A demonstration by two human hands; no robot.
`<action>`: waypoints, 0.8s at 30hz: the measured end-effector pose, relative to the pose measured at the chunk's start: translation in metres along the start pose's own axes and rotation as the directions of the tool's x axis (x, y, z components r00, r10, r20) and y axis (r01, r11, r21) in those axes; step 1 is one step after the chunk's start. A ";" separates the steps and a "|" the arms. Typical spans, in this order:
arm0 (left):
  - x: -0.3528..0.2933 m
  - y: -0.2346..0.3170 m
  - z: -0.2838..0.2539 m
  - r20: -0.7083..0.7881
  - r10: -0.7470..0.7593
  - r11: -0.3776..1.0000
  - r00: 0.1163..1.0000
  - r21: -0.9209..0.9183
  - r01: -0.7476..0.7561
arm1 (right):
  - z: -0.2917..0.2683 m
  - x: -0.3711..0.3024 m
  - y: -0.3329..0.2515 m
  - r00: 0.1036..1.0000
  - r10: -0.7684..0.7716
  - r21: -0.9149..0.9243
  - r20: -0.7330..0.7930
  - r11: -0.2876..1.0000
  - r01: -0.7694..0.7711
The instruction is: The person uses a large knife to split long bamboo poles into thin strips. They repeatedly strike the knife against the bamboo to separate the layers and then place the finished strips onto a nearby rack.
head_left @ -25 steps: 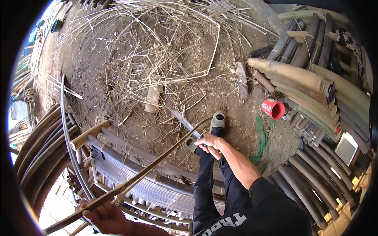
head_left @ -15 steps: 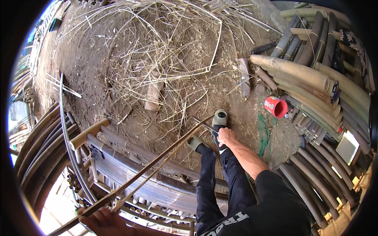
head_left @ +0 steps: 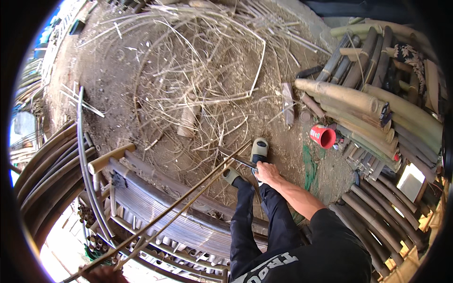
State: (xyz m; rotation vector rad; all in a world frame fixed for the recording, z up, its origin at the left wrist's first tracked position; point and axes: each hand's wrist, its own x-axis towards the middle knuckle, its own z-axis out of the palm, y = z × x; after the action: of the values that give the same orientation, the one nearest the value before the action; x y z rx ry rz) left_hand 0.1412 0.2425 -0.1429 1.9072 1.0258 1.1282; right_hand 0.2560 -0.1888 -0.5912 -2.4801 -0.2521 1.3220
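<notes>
My right hand (head_left: 267, 173) is closed around the handle of a machete-like knife (head_left: 232, 153). Its dark blade points left and lies across the upper end of a long bamboo strip (head_left: 181, 200). From there the strip slants down to the lower left, with a thinner, paler strip (head_left: 188, 203) running close below it. At the bottom left edge, my left hand (head_left: 106, 274) is in dark shadow and partly cut off; it grips the lower part of the long strip, its fingers barely showing. My shoes (head_left: 259, 146) stand near the knife.
A slatted bamboo bench (head_left: 155, 203) spans under the strips. Tangled bamboo shavings (head_left: 198, 80) cover the dirt ground ahead, with a short log (head_left: 189, 120) among them. To the right are a red bucket (head_left: 323, 137) and stacked bamboo poles (head_left: 349, 96); dark poles (head_left: 47, 174) lie left.
The knife has swung out to the left from my right hand, so more of its blade shows across the strip. My left hand has moved down toward the lower edge. The view has shifted slightly.
</notes>
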 end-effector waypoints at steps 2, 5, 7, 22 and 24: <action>0.063 -0.003 -0.127 0.121 0.419 0.768 0.900 0.481 -0.422 | -0.038 -0.024 -0.002 0.994 0.103 0.019 -0.048 0.995 -0.102; 0.134 0.062 -0.258 0.032 0.544 0.680 0.838 0.568 -0.463 | -0.062 -0.034 0.044 0.946 0.296 -0.078 -0.135 0.948 -0.308; 0.172 0.130 -0.310 -0.293 0.156 0.986 0.943 0.105 -0.131 | -0.116 -0.062 0.047 0.838 0.545 0.100 -0.036 0.836 -0.539; 0.078 0.327 -0.147 0.085 0.138 0.978 0.987 -0.167 -0.122 | -0.362 -0.323 -0.350 0.426 -0.793 0.588 -0.436 0.107 0.802; 0.058 0.341 -0.126 0.073 0.075 0.993 0.995 -0.098 -0.067 | -0.350 -0.369 -0.417 0.299 -0.898 0.683 -0.324 -0.003 0.731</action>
State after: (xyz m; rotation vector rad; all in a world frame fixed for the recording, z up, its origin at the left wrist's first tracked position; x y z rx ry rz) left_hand 0.1410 0.1588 0.2154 1.9087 0.8539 1.1151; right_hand 0.3390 0.0214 0.0264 -0.9783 -0.8791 0.7861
